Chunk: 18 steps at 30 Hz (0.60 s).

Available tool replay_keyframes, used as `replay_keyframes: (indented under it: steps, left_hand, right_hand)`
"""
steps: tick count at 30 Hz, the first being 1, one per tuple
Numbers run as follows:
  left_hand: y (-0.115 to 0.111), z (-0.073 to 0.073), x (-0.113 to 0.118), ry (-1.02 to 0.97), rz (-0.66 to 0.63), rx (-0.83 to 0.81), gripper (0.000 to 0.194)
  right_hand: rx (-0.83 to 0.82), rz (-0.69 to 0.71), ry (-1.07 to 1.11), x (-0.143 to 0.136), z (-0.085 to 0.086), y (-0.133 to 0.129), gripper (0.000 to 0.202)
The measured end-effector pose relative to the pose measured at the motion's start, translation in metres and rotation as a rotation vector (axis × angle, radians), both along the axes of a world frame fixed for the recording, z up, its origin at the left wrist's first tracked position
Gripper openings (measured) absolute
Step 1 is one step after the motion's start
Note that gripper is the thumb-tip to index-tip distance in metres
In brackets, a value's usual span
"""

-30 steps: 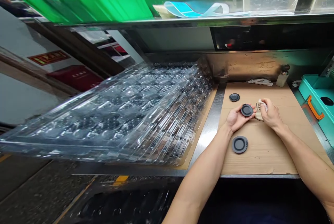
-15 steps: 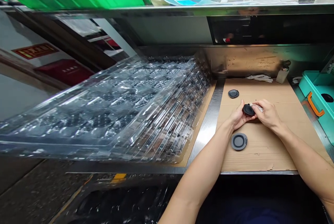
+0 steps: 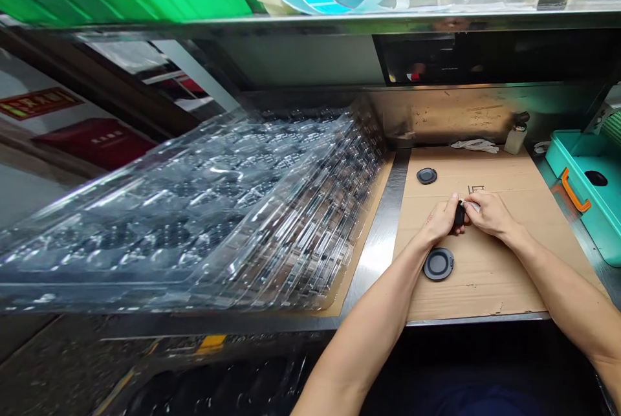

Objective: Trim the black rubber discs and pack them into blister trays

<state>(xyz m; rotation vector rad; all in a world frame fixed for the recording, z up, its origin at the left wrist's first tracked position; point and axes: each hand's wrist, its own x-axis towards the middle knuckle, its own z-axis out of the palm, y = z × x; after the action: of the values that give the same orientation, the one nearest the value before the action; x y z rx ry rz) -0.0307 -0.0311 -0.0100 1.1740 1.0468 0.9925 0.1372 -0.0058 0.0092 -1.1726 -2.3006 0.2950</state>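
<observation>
My left hand (image 3: 440,220) is closed around a small black round part (image 3: 458,215), which is tilted nearly edge-on and partly covered by the fingers. Pinched in the fingers of my right hand (image 3: 491,214) is a small white cloth (image 3: 471,206), held against the part's upper edge. Most of the cloth is hidden. Below the hands, a dark grey round lid (image 3: 438,264) with a small tab lies flat on the cardboard sheet (image 3: 495,286). A smaller dark round lid (image 3: 427,176) lies beyond them.
To the left rises a tall stack of clear plastic trays (image 3: 204,196). A teal bin (image 3: 567,167) with an orange handle stands at the right, a black round part inside. White gloves (image 3: 474,145) and a small bottle (image 3: 515,138) sit at the back. A metal shelf (image 3: 320,22) crosses above.
The black part has turned from showing its round face to nearly edge-on in my left hand. My right fingers with the white cloth have moved to its upper edge. The view has shifted slightly.
</observation>
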Motion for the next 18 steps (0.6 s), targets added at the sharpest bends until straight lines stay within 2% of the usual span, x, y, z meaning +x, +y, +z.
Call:
replay_keyframes:
  steps: [5,13,18]
  left_hand:
    - [0.000,0.000,0.002,0.035,-0.015,0.021,0.072]
    - [0.005,-0.010,0.000,0.044,-0.018,0.032,0.076]
    - [0.004,-0.010,0.001,0.035,-0.007,0.036,0.073]
  right_hand:
    - [0.046,-0.010,0.045,0.000,-0.001,0.001,0.025]
    - [0.055,-0.035,0.008,-0.002,-0.002,0.002,0.024]
    - [0.009,-0.042,0.002,-0.003,-0.001,0.001,0.021]
